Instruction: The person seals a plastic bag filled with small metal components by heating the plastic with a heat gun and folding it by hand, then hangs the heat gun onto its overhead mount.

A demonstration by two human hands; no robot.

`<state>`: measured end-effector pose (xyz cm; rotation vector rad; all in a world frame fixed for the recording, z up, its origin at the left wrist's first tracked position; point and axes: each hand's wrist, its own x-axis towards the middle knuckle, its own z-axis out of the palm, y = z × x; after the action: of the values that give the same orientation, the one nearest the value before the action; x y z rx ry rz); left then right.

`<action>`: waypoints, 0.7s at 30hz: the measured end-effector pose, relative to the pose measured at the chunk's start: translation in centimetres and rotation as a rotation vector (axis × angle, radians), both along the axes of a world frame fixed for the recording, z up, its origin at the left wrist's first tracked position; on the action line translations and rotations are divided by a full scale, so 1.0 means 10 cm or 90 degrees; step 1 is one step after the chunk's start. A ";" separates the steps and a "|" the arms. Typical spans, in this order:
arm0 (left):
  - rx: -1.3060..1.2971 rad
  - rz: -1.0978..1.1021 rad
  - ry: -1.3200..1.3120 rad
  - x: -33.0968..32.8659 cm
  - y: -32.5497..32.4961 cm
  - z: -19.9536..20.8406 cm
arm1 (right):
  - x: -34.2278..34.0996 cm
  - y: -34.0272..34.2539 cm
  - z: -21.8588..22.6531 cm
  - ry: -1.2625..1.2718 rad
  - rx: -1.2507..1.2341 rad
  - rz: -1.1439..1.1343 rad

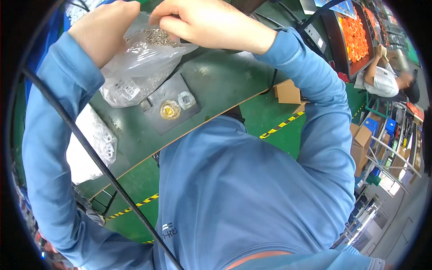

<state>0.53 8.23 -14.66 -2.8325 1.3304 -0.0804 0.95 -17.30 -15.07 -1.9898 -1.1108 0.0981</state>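
An open clear plastic bag [135, 74] holding many small metal pieces [159, 38], which look like screws, lies at the table's far side. Over its left edge is my left hand [104, 30], its back toward me and its fingers hidden. My right hand [198, 21] hovers above the bag's mouth with fingers curled in a pinch; whatever sits between the fingertips cannot be made out. Nearer me, a dark flat sheet [182, 83] carries a round clear item with a yellow centre [169, 110], a clear roundish item [186, 100] and a small metallic block [145, 105].
A white bag of pale parts [92, 144] rests at the table's left. A dark cable [96, 157] crosses the view. Right of the table are a tray of orange parts [354, 38], a cardboard box [288, 92] and a seated person [382, 81]. The table's wooden edge [198, 126] runs before me.
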 end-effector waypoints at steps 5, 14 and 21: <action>0.176 0.076 -0.108 -0.18 -0.38 0.06 | 0.04 -0.03 -0.08 -0.016 0.000 0.003; 0.042 0.054 -0.084 -0.39 -0.14 0.15 | 0.04 -0.01 -0.20 0.029 0.095 -0.010; -0.093 0.144 -0.005 -0.58 -0.06 0.38 | -0.11 0.13 0.07 -0.022 0.148 0.026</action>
<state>-5.23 7.59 -10.86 -3.0790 1.0343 -0.1924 -0.17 -15.98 -14.38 -1.7684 -1.1306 -0.0436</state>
